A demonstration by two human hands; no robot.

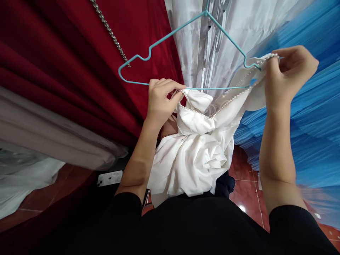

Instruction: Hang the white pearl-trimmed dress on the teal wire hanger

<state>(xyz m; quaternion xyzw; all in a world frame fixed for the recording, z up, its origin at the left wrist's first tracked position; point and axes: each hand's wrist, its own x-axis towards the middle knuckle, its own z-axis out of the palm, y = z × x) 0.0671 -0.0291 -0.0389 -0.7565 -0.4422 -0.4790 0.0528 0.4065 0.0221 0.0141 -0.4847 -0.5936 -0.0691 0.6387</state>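
Note:
A white satin dress (pixel 195 159) with pearl-beaded edges hangs in folds in front of me. Above it is a light blue wire hanger (pixel 176 30). My left hand (pixel 163 97) pinches the beaded top of the dress at the hanger's lower bar. Raised to the right, my right hand (pixel 290 72) is closed on the dress's other beaded shoulder edge, which loops around the hanger's right end. The hanger's left end sticks out past my left hand with no fabric on it. The top of the hanger's hook is cut off by the frame.
Red fabric (pixel 79 71) hangs at left with a beaded silver trim (pixel 110 32). Blue tulle (pixel 316 124) hangs close at right, and white fabric (pixel 239 32) hangs behind the hanger beside metal poles (pixel 208 46). A white phone (pixel 109 178) lies low at left, above red floor tiles (pixel 247 187).

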